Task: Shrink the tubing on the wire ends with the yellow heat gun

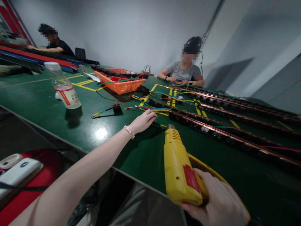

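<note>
My right hand [218,197] is wrapped round the handle of a yellow heat gun [180,166], low at the right. The gun's metal nozzle [170,126] points away from me, close to a short green-and-yellow wire [162,125]. My left hand [144,121], with a bracelet at the wrist, has its fingers closed on the dark end of that wire, just above the table. What lies inside the fingers is partly hidden. To the left of this hand, a similar green-and-yellow wire [102,112] with a ring terminal and a black-and-copper end lies on the table.
Long copper busbar strips [211,130] with coloured wires run across the right of the green table [94,141]. An orange basket [119,87] holds more parts. A plastic bottle [67,89] stands at left. Two people [185,70] sit beyond. A red stool [44,175] holds a phone.
</note>
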Motion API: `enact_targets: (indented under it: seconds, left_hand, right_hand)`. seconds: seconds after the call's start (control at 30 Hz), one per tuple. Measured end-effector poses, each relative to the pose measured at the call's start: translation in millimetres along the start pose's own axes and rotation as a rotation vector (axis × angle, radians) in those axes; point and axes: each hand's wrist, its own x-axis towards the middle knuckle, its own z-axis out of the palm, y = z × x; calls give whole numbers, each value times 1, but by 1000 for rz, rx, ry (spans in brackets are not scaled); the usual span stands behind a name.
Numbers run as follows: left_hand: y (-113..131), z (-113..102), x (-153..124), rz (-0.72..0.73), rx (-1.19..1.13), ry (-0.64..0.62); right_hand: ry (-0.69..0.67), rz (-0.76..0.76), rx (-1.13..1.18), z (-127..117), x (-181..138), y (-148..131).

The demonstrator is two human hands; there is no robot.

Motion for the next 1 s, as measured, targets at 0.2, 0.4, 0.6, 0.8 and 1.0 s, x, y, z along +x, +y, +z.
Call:
enact_targets:
  seconds: [0.2,0.4,0.6,0.8,1.0]
  left_hand:
    - [0,1,0,7,19,10]
    - [7,3,3,-25,63,11]
    - [13,4,4,-28,43,-21]
    - [13,4,6,-7,27,-37]
    - [8,0,6,1,5,-37]
  right_hand:
    - [27,5,-16,-2,1,0]
    - [54,13,40,1,0,-1]
    - [90,31,66,2,3,-11]
    - [89,-23,65,7,13,-43]
    - [113,-45,206,12,19,-61]
